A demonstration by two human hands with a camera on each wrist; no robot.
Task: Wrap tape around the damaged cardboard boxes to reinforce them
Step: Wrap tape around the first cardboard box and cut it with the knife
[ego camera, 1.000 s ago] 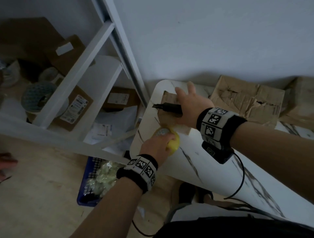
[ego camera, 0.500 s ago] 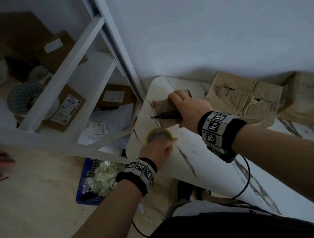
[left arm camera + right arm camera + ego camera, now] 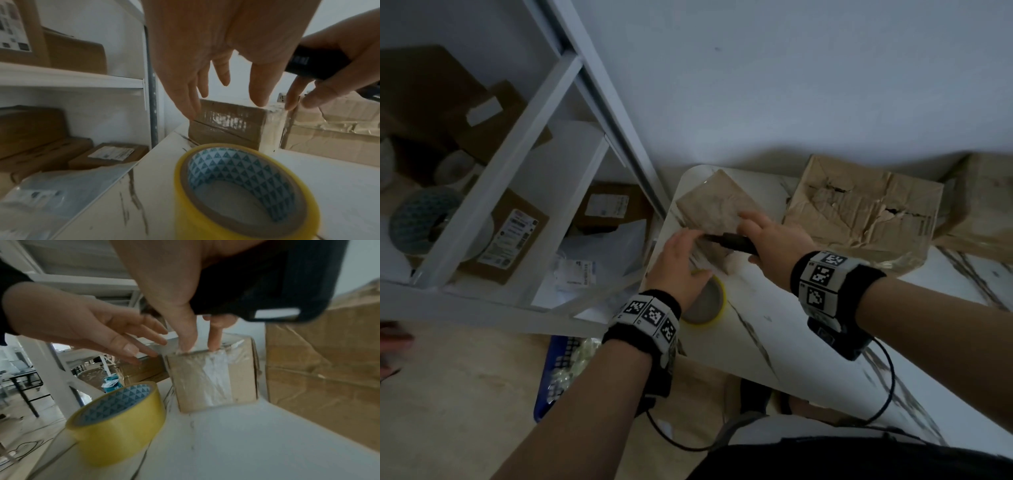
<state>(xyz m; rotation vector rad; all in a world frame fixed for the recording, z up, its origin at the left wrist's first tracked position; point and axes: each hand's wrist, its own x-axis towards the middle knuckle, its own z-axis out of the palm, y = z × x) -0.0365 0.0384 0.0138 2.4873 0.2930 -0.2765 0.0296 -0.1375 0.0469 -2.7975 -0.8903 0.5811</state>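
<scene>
A small cardboard box (image 3: 714, 202) (image 3: 228, 125) (image 3: 211, 381), partly wrapped in clear tape, stands on the white marble-look table (image 3: 774, 329) near its far left corner. My left hand (image 3: 683, 250) (image 3: 205, 68) (image 3: 115, 337) is open, its straight fingers reaching the box's near left edge. My right hand (image 3: 763, 233) (image 3: 197, 337) grips a black cutter (image 3: 734, 241) (image 3: 314, 65) (image 3: 267, 288), and two of its fingertips press the tape at the box's top edge. The yellow tape roll (image 3: 710, 301) (image 3: 242, 186) (image 3: 117, 417) lies flat on the table just in front of the box, free of both hands.
A larger torn cardboard box (image 3: 859, 212) (image 3: 322, 366) sits right of the small one, and another box (image 3: 986, 202) further right. A white shelf rack (image 3: 510, 178) with parcels stands to the left. A blue basket (image 3: 558, 370) is on the floor below the table edge.
My left hand set the tape roll down on the table, let go of it and moved up to the small box. My right hand slid to the box's near edge, still holding the cutter.
</scene>
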